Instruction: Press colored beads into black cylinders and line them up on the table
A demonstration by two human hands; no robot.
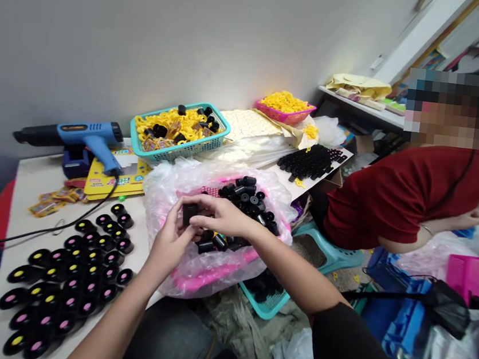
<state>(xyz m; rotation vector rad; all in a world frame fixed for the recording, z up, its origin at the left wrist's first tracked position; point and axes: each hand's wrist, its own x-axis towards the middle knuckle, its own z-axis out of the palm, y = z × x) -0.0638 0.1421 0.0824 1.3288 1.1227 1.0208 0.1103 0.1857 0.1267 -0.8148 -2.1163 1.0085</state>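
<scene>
A small black cylinder [189, 213] is held between my two hands, over the near left side of a pink basket [206, 276] lined with clear plastic. My left hand [173, 229] closes round its left side. From the right, the fingers of my right hand [220, 216] wrap over its top and front. Many loose black cylinders [244, 194] lie in the basket below. To the left, rows of black cylinders with yellow or pink centres [71, 287] stand on the white table [19, 218].
A blue heat gun [84, 134] with a black cord lies at the back left. Behind the pink basket is a teal basket [177, 152] of yellow pieces. More black cylinders [313, 163] cover a board at right. A person in a red shirt [415, 188] sits beyond it.
</scene>
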